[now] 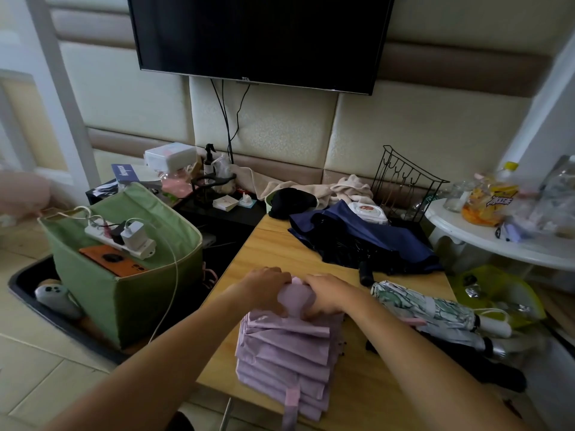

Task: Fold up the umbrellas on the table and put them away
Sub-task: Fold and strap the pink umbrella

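In the head view, both hands are working at the far end of the lilac umbrella (286,353), which is lying on the wooden bench (373,384) directly beneath and nearer the person than the hands. The left hand (267,286) is curling over the left side of the umbrella's top and gripping the fabric there; the right hand (326,293) is pressing and gripping the right side, touching the same bunched end. The pleats are already lying in flat, stacked layers, and the closing strap (292,396) is hanging loose at the near end.

To do this step well, I judge the hands should be holding the top firmly while smoothing each pleat in one direction, so the canopy is rolling tight before the strap is wrapped round.

Just right of the right hand, a floral-print umbrella (429,309) is lying already rolled. Beyond both hands, a navy umbrella (367,241) is sprawling unfolded. Left of the left hand, off the bench, a green storage box (124,275) is standing.

The fingertips of both hands are hidden against the fabric, so the exact grip is unclear. The lilac umbrella's handle is not visible, and its near end is cut off by the frame's lower edge.
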Demonstrator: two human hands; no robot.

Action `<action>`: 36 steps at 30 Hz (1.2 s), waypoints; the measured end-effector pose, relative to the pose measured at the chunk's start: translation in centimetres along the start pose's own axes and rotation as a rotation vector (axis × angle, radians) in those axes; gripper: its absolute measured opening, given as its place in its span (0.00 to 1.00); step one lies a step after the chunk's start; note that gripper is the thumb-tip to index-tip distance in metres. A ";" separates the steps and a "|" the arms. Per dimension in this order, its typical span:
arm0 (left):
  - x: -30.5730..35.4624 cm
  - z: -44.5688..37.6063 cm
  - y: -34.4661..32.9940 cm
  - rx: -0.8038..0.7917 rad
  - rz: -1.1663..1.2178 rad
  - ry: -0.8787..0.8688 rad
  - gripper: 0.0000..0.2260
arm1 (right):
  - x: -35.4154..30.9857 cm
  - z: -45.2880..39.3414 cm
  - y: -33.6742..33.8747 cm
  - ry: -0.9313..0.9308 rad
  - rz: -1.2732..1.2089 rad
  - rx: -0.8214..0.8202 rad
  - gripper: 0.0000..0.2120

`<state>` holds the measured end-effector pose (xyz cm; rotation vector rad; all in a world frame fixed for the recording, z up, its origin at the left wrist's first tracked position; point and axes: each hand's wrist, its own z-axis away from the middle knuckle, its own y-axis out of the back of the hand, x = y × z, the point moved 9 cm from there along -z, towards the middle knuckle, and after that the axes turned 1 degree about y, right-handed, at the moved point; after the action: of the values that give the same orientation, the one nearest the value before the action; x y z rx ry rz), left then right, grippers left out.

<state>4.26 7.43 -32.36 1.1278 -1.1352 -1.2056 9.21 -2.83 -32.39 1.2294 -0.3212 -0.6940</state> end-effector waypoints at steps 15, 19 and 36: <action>1.4 2.2 0.9 0.085 -0.037 0.037 0.27 | -1.2 3.0 -0.2 0.070 0.044 0.204 0.25; 1.5 2.8 0.6 0.127 -0.028 0.017 0.25 | -0.9 3.1 -0.5 0.029 -0.030 0.156 0.24; 1.6 3.8 0.7 0.131 -0.006 0.086 0.25 | -2.0 3.2 -0.6 -0.004 0.044 0.184 0.44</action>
<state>0.62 5.76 -31.22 1.2707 -1.1583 -1.0893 5.67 -4.07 -31.69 1.3917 -0.4219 -0.6392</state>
